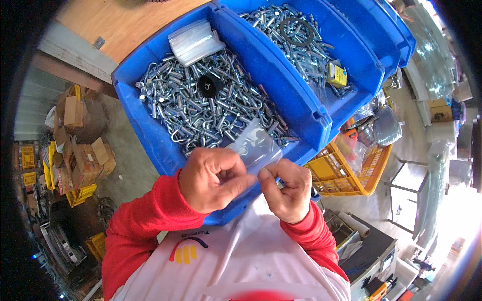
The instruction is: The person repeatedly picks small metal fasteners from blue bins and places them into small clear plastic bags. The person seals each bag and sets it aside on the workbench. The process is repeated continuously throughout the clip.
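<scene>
A small clear plastic bag (262, 150) is held between my hands, over the near edge of a blue bin (150, 143). My left hand (211, 180) is closed, thumb and forefinger pinched at the bag's near edge. At the bag's right corner, my right hand (287, 190) pinches the plastic with its fingers curled. Whether the bag contains anything is hard to tell, since metal shows through it. Beneath lie many shiny hooked bolts (201, 113) filling the bin, with a black round part (207, 86) among them. A stack of clear bags (195, 42) rests on their far side.
A second blue bin (296, 85) to the right holds more metal pieces, a black ring (296, 31) and a small yellow box (337, 75). A yellow crate (346, 173) stands below it. Cardboard boxes (85, 160) are on the left floor; a wooden tabletop (120, 22) lies beyond.
</scene>
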Tool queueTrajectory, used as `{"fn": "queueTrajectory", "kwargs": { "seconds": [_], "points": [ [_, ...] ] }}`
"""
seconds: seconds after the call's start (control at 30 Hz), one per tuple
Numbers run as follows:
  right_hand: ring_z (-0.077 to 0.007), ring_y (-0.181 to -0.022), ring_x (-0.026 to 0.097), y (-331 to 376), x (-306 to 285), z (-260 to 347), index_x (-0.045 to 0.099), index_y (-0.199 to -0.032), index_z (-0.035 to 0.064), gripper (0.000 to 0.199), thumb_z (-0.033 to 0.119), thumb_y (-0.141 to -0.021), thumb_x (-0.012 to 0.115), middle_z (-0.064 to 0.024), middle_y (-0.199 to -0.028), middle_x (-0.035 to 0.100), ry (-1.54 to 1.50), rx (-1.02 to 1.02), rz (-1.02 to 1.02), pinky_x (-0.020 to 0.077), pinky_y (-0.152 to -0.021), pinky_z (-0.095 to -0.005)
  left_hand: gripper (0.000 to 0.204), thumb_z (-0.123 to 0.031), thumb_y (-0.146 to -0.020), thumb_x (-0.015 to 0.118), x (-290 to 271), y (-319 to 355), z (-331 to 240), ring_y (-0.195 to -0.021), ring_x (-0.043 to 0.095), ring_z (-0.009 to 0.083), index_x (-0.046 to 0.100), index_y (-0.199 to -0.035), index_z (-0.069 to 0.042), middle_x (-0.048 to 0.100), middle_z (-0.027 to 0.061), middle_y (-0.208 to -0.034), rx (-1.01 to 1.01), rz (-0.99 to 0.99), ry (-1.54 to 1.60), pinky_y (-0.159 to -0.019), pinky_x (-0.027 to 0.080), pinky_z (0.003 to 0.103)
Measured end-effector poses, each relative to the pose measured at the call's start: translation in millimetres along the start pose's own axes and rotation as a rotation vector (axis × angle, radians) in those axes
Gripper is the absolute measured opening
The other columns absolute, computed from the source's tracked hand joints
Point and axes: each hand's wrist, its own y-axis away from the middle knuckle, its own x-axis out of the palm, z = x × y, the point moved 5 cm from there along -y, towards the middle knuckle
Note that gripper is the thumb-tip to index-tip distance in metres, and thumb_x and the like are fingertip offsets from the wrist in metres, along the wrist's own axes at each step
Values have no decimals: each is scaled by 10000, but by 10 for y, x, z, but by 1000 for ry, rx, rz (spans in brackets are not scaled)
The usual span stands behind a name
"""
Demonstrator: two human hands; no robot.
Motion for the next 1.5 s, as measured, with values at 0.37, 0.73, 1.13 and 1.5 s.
{"fn": "queueTrajectory", "kwargs": {
  "seconds": [0.37,0.73,1.13,1.5],
  "points": [
    [-231,-478,568,-489,53,79,637,-706,-24,169,36,-859,679,-143,-571,561,143,-6,-266,429,-491,-358,207,20,-769,670,-281,-359,-198,-725,704,308,685,-956,-66,672,137,-1125,519,-153,-877,-631,574,414],
    [-316,-791,721,-574,458,-412,733,-964,-4,138,39,-842,684,-164,-916,719,512,-270,654,580,-710,-390,445,74,-802,573,-738,-898,339,-1117,697,355,717,-1215,-7,697,206,-1258,329,-321,-672,-946,583,382],
    [-424,-859,703,-631,770,-595,626,-1081,-12,317,112,-794,680,-213,-973,684,666,-187,778,595,-723,-486,372,36,-816,568,-748,-835,398,-1035,711,373,711,-1159,44,714,217,-1196,254,-274,-537,-930,582,419],
    [-325,-767,731,-503,1016,-800,674,-933,-22,253,206,-850,744,-173,-874,699,939,-132,727,593,-639,-433,364,11,-809,617,-735,-790,480,-1074,700,380,713,-1159,36,712,223,-1204,231,-217,-480,-971,560,422]
  ]
}}
